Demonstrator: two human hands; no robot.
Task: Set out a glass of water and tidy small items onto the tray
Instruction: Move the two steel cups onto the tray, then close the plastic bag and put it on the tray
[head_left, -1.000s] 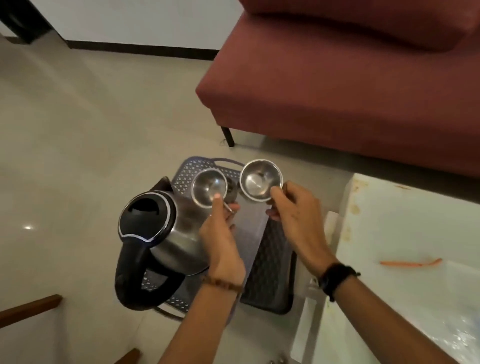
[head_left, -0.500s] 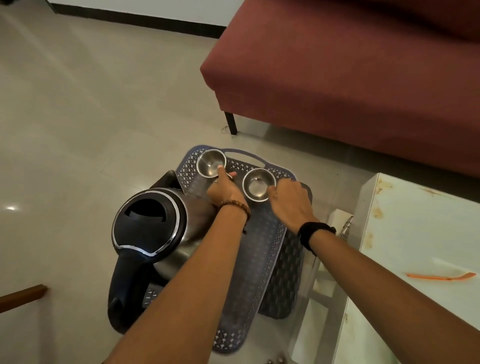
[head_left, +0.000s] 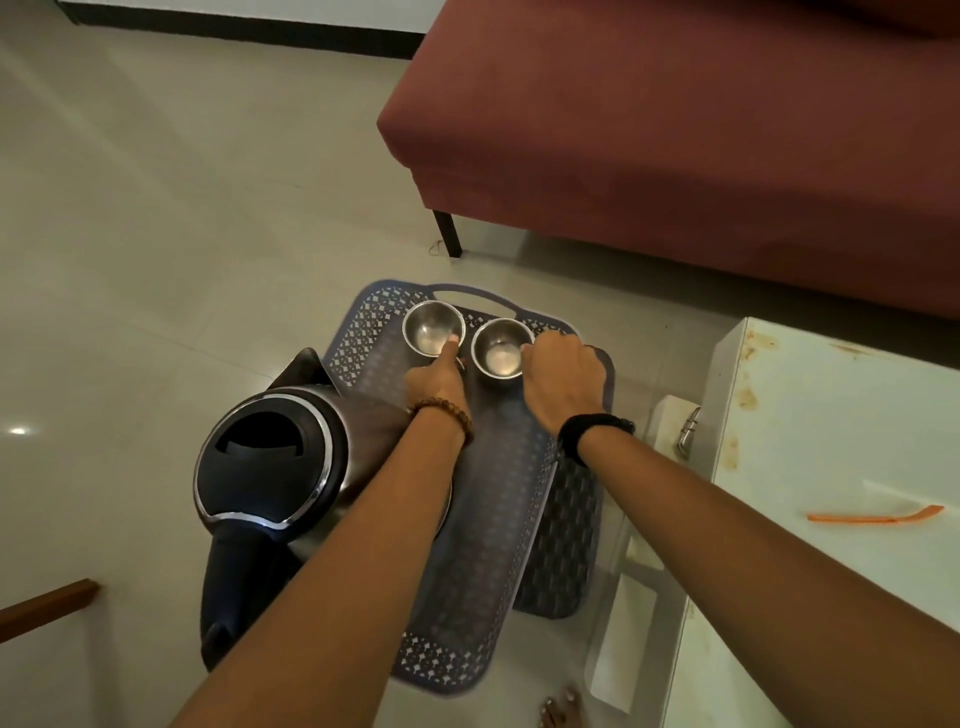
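Observation:
Two small steel bowls stand side by side at the far end of a grey-blue perforated plastic tray. My left hand pinches the near rim of the left bowl. The right bowl is gripped at its right rim by my right hand. Both bowls look empty and seem to rest on the tray. A steel electric kettle with a black lid and handle sits on the tray's near left part, under my left forearm.
A dark red sofa stands beyond the tray, its black leg close by. A white worn table with an orange strip is at the right. A dark basket sits under the tray. Tiled floor lies at left.
Both hands have carried the two bowls from in the air down and forward to the far end of the tray. The view has tipped lower.

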